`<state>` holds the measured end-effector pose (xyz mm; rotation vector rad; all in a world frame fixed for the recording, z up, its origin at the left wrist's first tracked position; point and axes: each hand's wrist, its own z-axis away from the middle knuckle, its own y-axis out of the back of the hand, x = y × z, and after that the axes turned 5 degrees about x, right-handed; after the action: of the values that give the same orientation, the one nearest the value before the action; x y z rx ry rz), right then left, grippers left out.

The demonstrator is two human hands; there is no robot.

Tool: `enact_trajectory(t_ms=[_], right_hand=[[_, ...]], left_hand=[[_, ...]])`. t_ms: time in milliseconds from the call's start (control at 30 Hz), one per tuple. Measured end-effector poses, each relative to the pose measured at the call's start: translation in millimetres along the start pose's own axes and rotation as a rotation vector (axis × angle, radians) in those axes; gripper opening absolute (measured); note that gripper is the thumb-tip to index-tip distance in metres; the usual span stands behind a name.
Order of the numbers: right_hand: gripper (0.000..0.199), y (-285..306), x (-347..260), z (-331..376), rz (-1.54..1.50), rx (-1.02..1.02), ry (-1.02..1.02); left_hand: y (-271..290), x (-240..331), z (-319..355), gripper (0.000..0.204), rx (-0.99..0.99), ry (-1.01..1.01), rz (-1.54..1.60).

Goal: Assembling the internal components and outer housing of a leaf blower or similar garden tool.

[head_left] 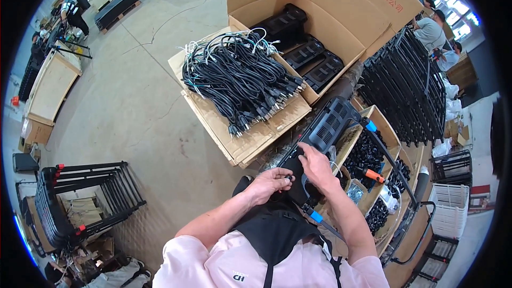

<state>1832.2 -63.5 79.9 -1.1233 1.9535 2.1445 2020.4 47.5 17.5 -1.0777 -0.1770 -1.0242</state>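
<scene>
In front of me lies a long black plastic housing (pixel 329 124) with a vented far end. It rests among black tubing that carries blue bands (pixel 316 216). My left hand (pixel 271 183) is closed in a pinch at the housing's near left edge, on a small dark part (pixel 289 177) too small to name. Over the housing's right side lies my right hand (pixel 314 164), its fingers curled onto the top surface and the thumb side toward the left hand. What is under its palm stays hidden.
A large heap of black power cords (pixel 240 77) covers cardboard ahead. Behind it, an open carton (pixel 320 0) holds black housings. To the right, a wooden tray (pixel 382 122) has small black parts and an orange-handled tool (pixel 374 175). Black frames (pixel 402 85) stand stacked beyond; people work farther off.
</scene>
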Motion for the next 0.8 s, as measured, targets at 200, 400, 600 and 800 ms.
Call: enact_trajectory(t_ms=[200,400,600,800], right_hand=[[0.034,-1,19,6,-0.139,0.065,-0.049],[0.027,13,13,10,-0.547,0.211,-0.297],[0.021,12,22,19,-0.490,0.242,-0.306],[0.023,43,27,20,-0.216,0.092,-0.137]], left_hand=[[-13,7,-11,0.038,0.022,0.038,0.133],[-28,17,-31,0.037,0.000,0.082,0.075],[-45,23,-52,0.030,-0.074,0.087,0.024],[-55,24,-72,0.029,-0.045,0.133,0.005]])
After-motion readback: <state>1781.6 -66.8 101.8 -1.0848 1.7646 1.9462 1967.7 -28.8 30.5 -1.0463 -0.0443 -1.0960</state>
